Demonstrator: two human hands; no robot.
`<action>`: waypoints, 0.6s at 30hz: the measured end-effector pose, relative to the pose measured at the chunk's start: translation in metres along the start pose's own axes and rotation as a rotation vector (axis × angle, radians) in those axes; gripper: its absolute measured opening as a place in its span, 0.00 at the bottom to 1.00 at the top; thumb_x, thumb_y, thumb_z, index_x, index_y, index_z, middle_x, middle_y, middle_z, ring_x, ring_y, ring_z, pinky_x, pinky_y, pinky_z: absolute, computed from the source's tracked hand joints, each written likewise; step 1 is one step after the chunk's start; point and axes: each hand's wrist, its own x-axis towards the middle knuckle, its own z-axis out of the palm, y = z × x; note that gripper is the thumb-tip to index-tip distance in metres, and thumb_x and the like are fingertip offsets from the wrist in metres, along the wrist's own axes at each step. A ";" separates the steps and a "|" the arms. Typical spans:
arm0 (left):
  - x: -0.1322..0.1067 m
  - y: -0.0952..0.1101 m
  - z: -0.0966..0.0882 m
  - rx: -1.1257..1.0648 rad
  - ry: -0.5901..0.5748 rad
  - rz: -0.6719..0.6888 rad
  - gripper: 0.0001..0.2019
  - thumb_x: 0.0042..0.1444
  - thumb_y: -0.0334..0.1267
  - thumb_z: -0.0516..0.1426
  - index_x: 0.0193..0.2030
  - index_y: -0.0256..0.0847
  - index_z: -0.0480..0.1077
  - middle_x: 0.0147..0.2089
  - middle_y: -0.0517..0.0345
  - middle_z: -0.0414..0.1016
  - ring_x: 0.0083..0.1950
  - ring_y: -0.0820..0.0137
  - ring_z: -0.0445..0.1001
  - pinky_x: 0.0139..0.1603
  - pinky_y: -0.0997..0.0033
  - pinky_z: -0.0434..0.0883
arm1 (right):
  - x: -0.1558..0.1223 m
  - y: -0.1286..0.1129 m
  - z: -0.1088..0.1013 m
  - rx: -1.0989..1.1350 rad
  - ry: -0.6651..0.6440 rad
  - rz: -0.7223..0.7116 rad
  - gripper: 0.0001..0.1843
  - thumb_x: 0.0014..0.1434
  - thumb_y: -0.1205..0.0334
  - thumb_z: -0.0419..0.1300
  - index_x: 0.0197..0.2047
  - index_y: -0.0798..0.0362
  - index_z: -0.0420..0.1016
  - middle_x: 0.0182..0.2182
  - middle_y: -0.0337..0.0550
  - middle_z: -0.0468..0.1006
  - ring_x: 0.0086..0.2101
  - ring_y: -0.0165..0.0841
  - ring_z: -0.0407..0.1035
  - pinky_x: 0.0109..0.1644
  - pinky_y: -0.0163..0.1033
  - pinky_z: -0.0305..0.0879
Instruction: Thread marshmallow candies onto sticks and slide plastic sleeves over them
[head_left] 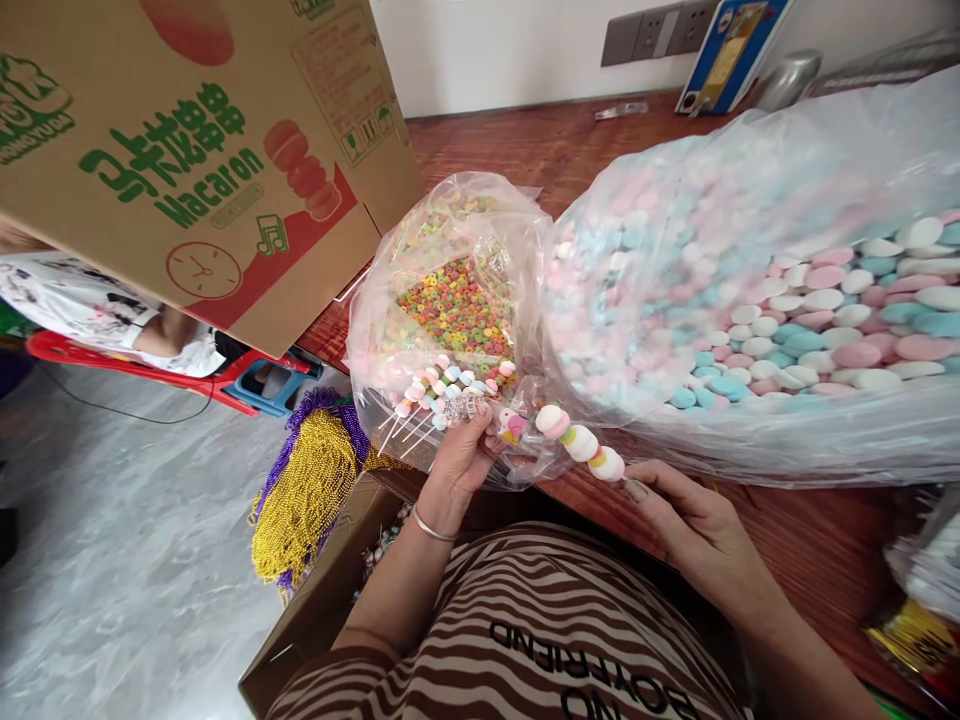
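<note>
1. Your left hand (pixel 459 452) is clenched around a bundle of sticks (pixel 442 392). Each one is already loaded with small pastel candies, and the bare ends fan out down and to the left. I cannot count them exactly, but there are more than 3.
2. Your right hand (pixel 697 530) pinches the lower end of 1 stick (pixel 579 441) between the fingertips (pixel 636 487). It carries 3 round candies with thin coloured rings between them. A small pink piece sits at its far tip, just beside your left thumb.
3. That stick hangs over the near edge of the table (pixel 810 560), in front of both bags and between your 2 hands.
4. Judging from this, part of the batch is done, and the stick in your right hand looks close to matching the loaded ones.
5. There is plenty left. The small bag (pixel 390 330) holds a deep layer of coloured rings, and the big bag (pixel 750 180) is heaped with pink, blue and white candies.
6. A cardboard box (pixel 202 150) stands at the upper left. Gold and purple beads (pixel 307 490) spill beside an open box (pixel 330 590) below the table edge.
</note>
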 end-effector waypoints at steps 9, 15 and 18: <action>0.004 -0.011 -0.004 -0.052 -0.047 -0.018 0.26 0.42 0.43 0.76 0.24 0.38 0.61 0.19 0.70 0.59 0.19 0.83 0.55 0.21 0.80 0.55 | -0.001 -0.011 0.002 0.043 0.006 0.029 0.14 0.65 0.50 0.59 0.35 0.49 0.80 0.28 0.39 0.79 0.28 0.34 0.72 0.32 0.34 0.69; 0.002 -0.022 -0.001 -0.046 -0.097 -0.041 0.28 0.37 0.47 0.77 0.25 0.38 0.61 0.20 0.71 0.58 0.20 0.83 0.52 0.22 0.80 0.54 | 0.005 -0.020 0.022 0.159 0.105 0.111 0.15 0.64 0.49 0.62 0.33 0.50 0.79 0.27 0.38 0.77 0.28 0.33 0.69 0.30 0.34 0.66; 0.000 -0.026 0.004 -0.036 -0.104 -0.056 0.29 0.37 0.49 0.77 0.25 0.39 0.61 0.20 0.70 0.57 0.20 0.83 0.52 0.22 0.79 0.54 | 0.013 -0.031 0.030 0.191 0.150 0.077 0.15 0.65 0.50 0.60 0.35 0.51 0.80 0.30 0.39 0.80 0.31 0.34 0.72 0.36 0.36 0.69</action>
